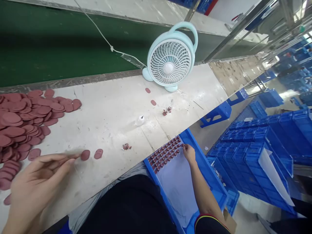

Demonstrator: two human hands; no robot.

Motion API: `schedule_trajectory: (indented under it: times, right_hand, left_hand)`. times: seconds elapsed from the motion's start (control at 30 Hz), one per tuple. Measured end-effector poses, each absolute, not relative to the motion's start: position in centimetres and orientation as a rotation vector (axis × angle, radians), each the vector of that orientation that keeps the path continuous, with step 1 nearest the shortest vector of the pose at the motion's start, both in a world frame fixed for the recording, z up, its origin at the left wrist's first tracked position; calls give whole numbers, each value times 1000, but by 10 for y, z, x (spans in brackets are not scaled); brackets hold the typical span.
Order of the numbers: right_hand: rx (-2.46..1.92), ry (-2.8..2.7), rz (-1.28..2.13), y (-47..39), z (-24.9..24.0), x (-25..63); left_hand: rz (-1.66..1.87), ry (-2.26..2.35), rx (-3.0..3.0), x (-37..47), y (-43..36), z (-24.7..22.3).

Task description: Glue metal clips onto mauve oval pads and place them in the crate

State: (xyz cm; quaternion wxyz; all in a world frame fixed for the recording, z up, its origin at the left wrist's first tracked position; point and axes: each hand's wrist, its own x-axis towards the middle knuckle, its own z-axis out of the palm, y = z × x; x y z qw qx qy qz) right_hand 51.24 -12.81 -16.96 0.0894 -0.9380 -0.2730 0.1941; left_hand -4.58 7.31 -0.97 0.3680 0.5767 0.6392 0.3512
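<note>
My left hand point(40, 183) is over the left of the worktable, thumb and fingers pinched together; what they grip, if anything, is hidden. Just past its fingertips lie a flat dark-red oval disc point(85, 155) and another oval disc point(98, 153) with small marks on it. A big heap of such oval discs point(29, 113) spreads beside and behind this hand. Down at the right, my right hand point(189, 154) pinches a small dark-red piece point(183, 146) at the end of the rows of similar small pieces point(165, 152), standing on a white sheet point(179, 182) in a blue crate point(203, 172).
A light-blue fan point(170, 63) stands at the table's back. A small white bottle point(139, 120), two loose discs, small clumps of dark bits point(126, 147) and a thin stick point(198, 105) lie on the worktable point(109, 110). Stacked blue crates point(255, 156) fill the right side.
</note>
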Motion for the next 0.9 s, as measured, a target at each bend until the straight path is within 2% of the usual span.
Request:
schedule_trajectory:
  times: [0.23, 0.53, 0.7, 0.9]
  right_hand:
    - [-2924, -896, 569, -121, -182, 518]
    - [-2922, -876, 524, -112, -174, 509]
    - [-2799, -810, 327, -96, -143, 494]
    - [-2447, -865, 89, -53, -81, 436]
  left_hand:
    - [1144, 1631, 925, -43, 68, 2]
    - [1204, 1545, 849, -43, 66, 0]
    - [1148, 1451, 766, -46, 61, 5]
    - [1087, 1455, 565, -52, 47, -7]
